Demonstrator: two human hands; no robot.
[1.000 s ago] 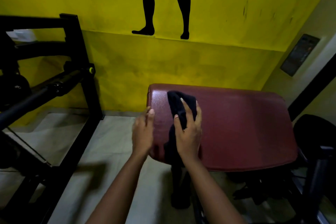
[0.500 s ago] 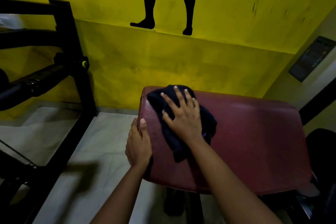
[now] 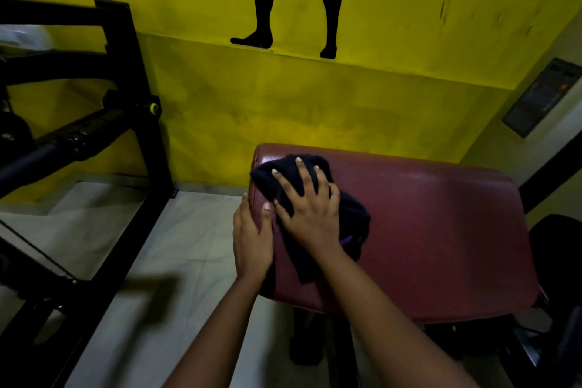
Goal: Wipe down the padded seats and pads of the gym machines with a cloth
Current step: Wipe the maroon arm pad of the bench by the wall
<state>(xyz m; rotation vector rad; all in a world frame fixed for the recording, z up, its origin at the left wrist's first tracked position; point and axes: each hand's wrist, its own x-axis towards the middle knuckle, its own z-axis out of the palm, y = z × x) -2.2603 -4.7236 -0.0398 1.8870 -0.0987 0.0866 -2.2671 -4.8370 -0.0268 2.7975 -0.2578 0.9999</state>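
A dark red padded seat (image 3: 425, 230) of a gym machine fills the lower right of the head view. A black cloth (image 3: 349, 214) lies bunched on its far left corner. My right hand (image 3: 307, 208) presses flat on the cloth with fingers spread wide. My left hand (image 3: 252, 239) rests against the pad's left edge, thumb on top of the pad, fingers down the side. Part of the cloth is hidden under my right hand.
A black steel frame (image 3: 138, 110) with a bar (image 3: 72, 142) stands at the left. A yellow wall (image 3: 315, 98) runs close behind the pad. Pale floor tiles (image 3: 157, 261) lie between frame and pad. A black seat (image 3: 557, 249) sits at the right edge.
My right hand has spread its fingers and pushed the cloth from hanging over the pad's left front edge up onto the far left corner. My left hand stayed on the left edge.
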